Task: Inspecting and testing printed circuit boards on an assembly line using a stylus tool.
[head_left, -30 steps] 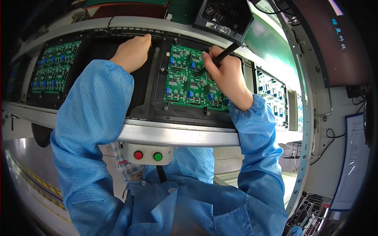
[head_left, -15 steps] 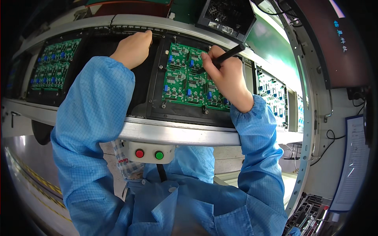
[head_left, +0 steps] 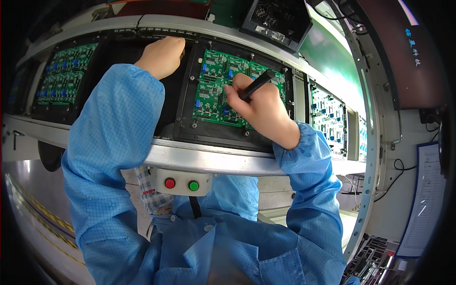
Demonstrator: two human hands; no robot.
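A black marker pen (head_left: 258,84) is gripped in my right hand (head_left: 262,108), slanting with its back end up to the right. Under this hand lies a green circuit board panel (head_left: 209,90) with blue parts and dark chips; the pen's tip is hidden behind my fingers. The panel sits in a black frame (head_left: 213,138) with small screws along its edges. My left hand (head_left: 162,57) is closed at the far edge of the black area left of the panel, its fingers curled away, so anything in them is hidden.
Another green board panel (head_left: 66,76) sits farther left, and a brightly lit one (head_left: 327,118) to the right. A metal rail (head_left: 213,159) runs along the front, above a control box (head_left: 182,192) with red and green buttons. A dark screen (head_left: 276,21) stands behind.
My right hand has moved nearer and to the left over the panel with the pen, uncovering the panel's far right part. The left hand has stayed almost in place.
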